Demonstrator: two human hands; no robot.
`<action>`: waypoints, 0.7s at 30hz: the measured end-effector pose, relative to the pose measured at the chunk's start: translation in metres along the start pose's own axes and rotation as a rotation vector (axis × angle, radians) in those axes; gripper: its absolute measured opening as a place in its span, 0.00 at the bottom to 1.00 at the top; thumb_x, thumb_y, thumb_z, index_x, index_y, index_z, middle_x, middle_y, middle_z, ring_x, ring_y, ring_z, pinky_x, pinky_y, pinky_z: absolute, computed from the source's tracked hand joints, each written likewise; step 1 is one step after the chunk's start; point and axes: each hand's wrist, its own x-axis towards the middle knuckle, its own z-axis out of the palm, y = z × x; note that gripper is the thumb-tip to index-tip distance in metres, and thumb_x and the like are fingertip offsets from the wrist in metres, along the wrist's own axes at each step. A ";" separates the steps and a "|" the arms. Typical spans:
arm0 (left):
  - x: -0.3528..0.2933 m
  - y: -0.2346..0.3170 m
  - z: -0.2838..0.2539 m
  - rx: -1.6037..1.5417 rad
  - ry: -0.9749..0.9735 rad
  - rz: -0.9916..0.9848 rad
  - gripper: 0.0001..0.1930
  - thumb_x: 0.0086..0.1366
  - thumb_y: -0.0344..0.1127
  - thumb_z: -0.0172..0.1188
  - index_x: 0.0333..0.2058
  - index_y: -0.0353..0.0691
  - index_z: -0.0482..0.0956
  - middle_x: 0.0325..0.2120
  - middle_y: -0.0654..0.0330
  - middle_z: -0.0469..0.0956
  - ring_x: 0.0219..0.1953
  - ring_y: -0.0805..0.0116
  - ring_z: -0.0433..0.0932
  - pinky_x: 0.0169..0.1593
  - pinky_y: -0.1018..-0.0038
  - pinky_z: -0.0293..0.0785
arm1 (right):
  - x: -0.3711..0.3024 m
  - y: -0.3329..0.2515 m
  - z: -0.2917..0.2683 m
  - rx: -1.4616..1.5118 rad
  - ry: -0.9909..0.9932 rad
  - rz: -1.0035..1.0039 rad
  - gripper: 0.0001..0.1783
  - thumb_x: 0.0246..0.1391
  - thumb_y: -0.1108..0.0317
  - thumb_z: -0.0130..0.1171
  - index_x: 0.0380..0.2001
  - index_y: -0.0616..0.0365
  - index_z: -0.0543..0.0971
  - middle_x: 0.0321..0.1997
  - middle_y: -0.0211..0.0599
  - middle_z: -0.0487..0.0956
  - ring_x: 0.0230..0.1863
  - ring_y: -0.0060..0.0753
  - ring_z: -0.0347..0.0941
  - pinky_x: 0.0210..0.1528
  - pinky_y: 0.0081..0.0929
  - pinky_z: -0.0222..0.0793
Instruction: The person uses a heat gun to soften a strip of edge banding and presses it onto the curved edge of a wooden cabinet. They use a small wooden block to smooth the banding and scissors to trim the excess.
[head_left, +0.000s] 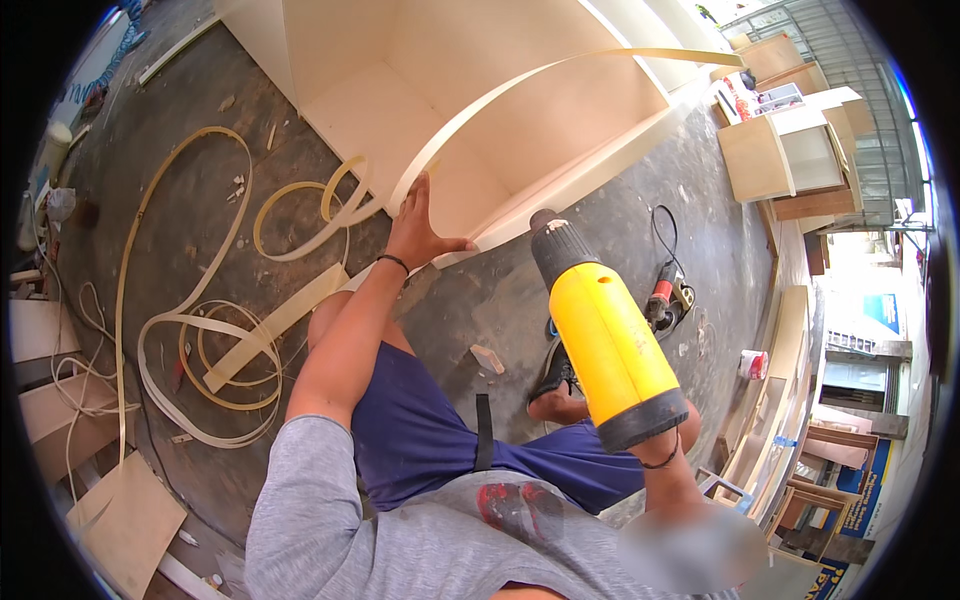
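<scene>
My left hand (424, 232) reaches to the near corner of an open, pale wooden cabinet box (390, 100). Its fingers are stretched against a long cream edge-banding strip (480, 103), and the thumb is spread out to the cabinet's edge. The strip arches over the box to its far end and trails in loops to the left. My right hand (656, 446), mostly hidden behind a yellow and black heat gun (615, 340), grips it. The gun's dark nozzle (545, 220) points toward the cabinet's edge, apart from it.
Loose strip coils (215, 370) and a flat board (275, 325) lie on the concrete floor at left. An angle grinder (664, 297) with its cord lies to the right, near a wood offcut (487, 359). Small cabinets (757, 160) and long boards (765, 400) stand along the right.
</scene>
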 end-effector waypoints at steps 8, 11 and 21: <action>-0.003 0.005 0.005 0.023 -0.022 0.100 0.71 0.28 0.66 0.75 0.66 0.34 0.45 0.66 0.44 0.50 0.68 0.50 0.50 0.68 0.59 0.53 | -0.009 0.009 -0.017 -0.506 0.106 -0.221 0.25 0.52 0.65 0.62 0.53 0.59 0.72 0.54 0.38 0.74 0.53 0.37 0.72 0.55 0.30 0.68; -0.002 0.004 0.005 0.039 -0.017 0.111 0.70 0.29 0.67 0.75 0.66 0.36 0.47 0.65 0.45 0.52 0.68 0.49 0.51 0.67 0.58 0.55 | -0.008 0.008 -0.031 -0.267 0.096 0.019 0.19 0.47 0.73 0.65 0.44 0.60 0.77 0.42 0.35 0.79 0.42 0.38 0.75 0.46 0.30 0.70; -0.002 -0.001 0.011 0.038 -0.011 0.182 0.66 0.32 0.69 0.71 0.64 0.36 0.52 0.63 0.45 0.57 0.65 0.49 0.57 0.65 0.58 0.59 | 0.026 0.011 -0.077 0.456 0.214 0.523 0.09 0.49 0.78 0.62 0.35 0.62 0.77 0.31 0.32 0.77 0.31 0.26 0.74 0.35 0.24 0.70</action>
